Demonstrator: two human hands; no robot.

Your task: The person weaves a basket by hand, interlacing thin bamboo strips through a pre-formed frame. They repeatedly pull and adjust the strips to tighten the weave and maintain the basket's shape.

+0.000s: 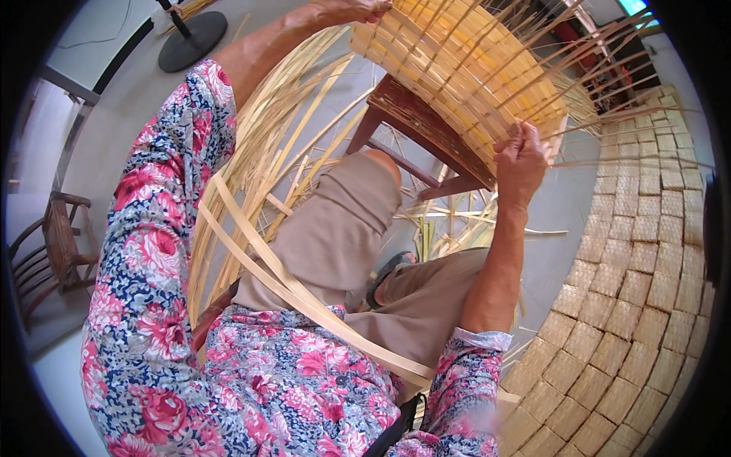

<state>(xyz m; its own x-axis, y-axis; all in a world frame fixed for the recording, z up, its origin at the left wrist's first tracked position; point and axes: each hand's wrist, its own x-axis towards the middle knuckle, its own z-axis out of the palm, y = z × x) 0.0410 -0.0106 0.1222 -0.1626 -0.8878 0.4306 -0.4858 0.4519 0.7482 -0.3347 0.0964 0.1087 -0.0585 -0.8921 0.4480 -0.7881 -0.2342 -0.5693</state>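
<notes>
A partly woven bamboo basket (466,65), yellowish with long loose stakes sticking out to the upper right, is tilted over a dark red wooden stool (434,129). At its far left end is my left hand (356,9), fingers closed on the edge and partly cut off by the top of the view. My right hand (524,156) pinches the lower right end of the wall, thumb and fingers pressed together near some stakes. Two pale flat bamboo strips (304,295) curve across my lap, with neither hand on them.
Long bamboo strips (255,91) lie in a heap to my left, and cut pieces (449,228) litter the floor by the stool. Rows of stacked woven blocks (632,305) fill the right side. A wooden chair (68,236) and a black round stand base (193,44) are on the left.
</notes>
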